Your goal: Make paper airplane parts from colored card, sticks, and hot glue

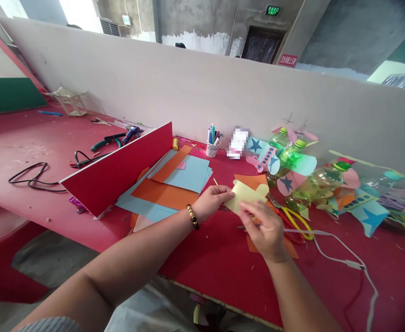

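A pale yellow paper cutout (241, 192) with rounded tabs is held up over the red table. The fingertips of my left hand (212, 203) pinch its left edge. My right hand (263, 227) has its fingers curled in at the lower edge of the cutout, with the fingertips slightly blurred. Behind the cutout lies a piece of orange paper (246, 179), and more orange paper (290, 248) shows under my right hand. Scissors with yellow handles (297, 220) lie just to the right, beside a red-handled tool partly hidden by my hand.
Coloured paper sheets (193, 173) lie left, beside a red divider (126, 168). A pen cup (212, 148) stands at the back. Several decorated plastic bottles (322, 180) crowd the right, with a white cable (341, 263) in front. Pliers (109, 142) and a black cable (32, 180) are beyond the divider.
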A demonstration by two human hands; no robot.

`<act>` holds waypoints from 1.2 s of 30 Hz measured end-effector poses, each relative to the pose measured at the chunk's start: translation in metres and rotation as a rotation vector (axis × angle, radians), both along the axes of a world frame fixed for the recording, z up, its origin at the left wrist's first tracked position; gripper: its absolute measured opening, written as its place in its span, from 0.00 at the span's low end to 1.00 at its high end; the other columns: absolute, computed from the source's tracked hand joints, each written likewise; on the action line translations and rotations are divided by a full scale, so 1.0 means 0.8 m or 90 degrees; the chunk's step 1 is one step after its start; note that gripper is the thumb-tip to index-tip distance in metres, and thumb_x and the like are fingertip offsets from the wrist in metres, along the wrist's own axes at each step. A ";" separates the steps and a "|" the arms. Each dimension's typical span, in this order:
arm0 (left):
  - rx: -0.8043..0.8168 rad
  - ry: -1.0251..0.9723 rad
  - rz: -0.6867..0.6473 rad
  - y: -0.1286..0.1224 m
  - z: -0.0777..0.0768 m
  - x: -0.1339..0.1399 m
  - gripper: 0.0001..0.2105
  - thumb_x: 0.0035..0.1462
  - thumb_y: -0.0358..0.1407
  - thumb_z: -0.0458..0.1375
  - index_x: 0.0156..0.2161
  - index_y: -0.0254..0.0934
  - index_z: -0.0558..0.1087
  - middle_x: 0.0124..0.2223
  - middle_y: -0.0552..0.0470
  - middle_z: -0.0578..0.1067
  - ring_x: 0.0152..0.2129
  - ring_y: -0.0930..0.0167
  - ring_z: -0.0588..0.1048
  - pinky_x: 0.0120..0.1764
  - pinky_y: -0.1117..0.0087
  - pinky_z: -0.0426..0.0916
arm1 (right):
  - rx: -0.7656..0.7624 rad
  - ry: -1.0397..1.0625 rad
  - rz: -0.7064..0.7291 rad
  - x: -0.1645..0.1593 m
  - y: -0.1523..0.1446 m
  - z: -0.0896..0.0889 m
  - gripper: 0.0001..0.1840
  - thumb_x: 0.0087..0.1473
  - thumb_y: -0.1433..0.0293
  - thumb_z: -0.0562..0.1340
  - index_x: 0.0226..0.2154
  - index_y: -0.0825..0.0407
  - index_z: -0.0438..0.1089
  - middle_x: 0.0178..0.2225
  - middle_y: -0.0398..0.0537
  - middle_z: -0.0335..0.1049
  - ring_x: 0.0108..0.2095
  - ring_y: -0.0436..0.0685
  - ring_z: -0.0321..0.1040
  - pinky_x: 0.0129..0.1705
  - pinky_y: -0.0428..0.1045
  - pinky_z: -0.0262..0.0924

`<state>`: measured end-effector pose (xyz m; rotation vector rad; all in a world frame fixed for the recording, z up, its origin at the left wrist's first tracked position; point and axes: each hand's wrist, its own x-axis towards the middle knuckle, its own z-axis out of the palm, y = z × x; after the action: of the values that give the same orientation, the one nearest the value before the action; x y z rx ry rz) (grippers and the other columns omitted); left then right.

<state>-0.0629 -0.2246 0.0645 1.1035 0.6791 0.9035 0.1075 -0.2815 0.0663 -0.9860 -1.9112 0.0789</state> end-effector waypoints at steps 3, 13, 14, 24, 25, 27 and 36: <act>0.139 0.106 -0.065 0.002 0.001 -0.005 0.18 0.49 0.48 0.60 0.30 0.31 0.72 0.26 0.53 0.70 0.22 0.76 0.68 0.27 0.75 0.64 | -0.031 0.124 -0.158 0.009 0.002 0.001 0.10 0.52 0.67 0.63 0.39 0.51 0.72 0.34 0.49 0.70 0.33 0.55 0.66 0.37 0.52 0.64; 0.353 0.353 -0.117 0.005 0.002 -0.014 0.16 0.51 0.45 0.58 0.34 0.33 0.77 0.27 0.54 0.72 0.24 0.76 0.66 0.28 0.77 0.60 | -0.409 0.234 -0.051 0.013 0.010 -0.010 0.13 0.49 0.59 0.64 0.29 0.54 0.72 0.21 0.41 0.64 0.23 0.49 0.56 0.25 0.46 0.53; 0.355 0.362 -0.108 0.006 0.002 -0.015 0.16 0.52 0.45 0.58 0.35 0.33 0.78 0.27 0.54 0.73 0.25 0.75 0.66 0.28 0.77 0.60 | -0.406 0.240 -0.057 0.014 0.010 -0.011 0.13 0.49 0.59 0.64 0.30 0.53 0.72 0.22 0.41 0.65 0.23 0.49 0.57 0.26 0.46 0.53; 0.324 0.350 -0.092 0.010 0.002 -0.016 0.15 0.50 0.44 0.59 0.33 0.33 0.78 0.26 0.53 0.72 0.23 0.76 0.65 0.26 0.77 0.60 | -0.370 0.159 -0.101 0.013 0.011 -0.008 0.11 0.49 0.60 0.63 0.29 0.52 0.74 0.20 0.40 0.64 0.22 0.50 0.56 0.25 0.46 0.52; 0.315 0.346 -0.089 0.011 0.001 -0.016 0.15 0.49 0.45 0.60 0.33 0.32 0.78 0.25 0.53 0.72 0.22 0.77 0.65 0.26 0.77 0.60 | -0.360 0.154 -0.105 0.013 0.010 -0.008 0.11 0.49 0.61 0.63 0.29 0.52 0.74 0.20 0.40 0.64 0.22 0.50 0.56 0.25 0.46 0.52; 0.296 0.335 -0.083 0.011 -0.001 -0.016 0.16 0.49 0.46 0.60 0.33 0.32 0.77 0.24 0.54 0.70 0.21 0.77 0.63 0.25 0.77 0.60 | -0.346 0.149 -0.106 0.011 0.010 -0.007 0.11 0.49 0.61 0.63 0.29 0.52 0.74 0.20 0.41 0.64 0.22 0.50 0.57 0.25 0.46 0.52; 0.262 0.323 -0.055 0.011 -0.007 -0.012 0.18 0.49 0.47 0.59 0.33 0.31 0.78 0.23 0.54 0.67 0.20 0.78 0.60 0.22 0.77 0.58 | -0.339 0.160 -0.087 0.006 0.008 -0.007 0.12 0.50 0.60 0.62 0.29 0.52 0.73 0.21 0.42 0.65 0.22 0.49 0.56 0.24 0.46 0.52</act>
<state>-0.0725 -0.2162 0.0591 1.7497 0.8711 0.7049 0.1124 -0.2751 0.0608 -1.3820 -1.6148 0.6272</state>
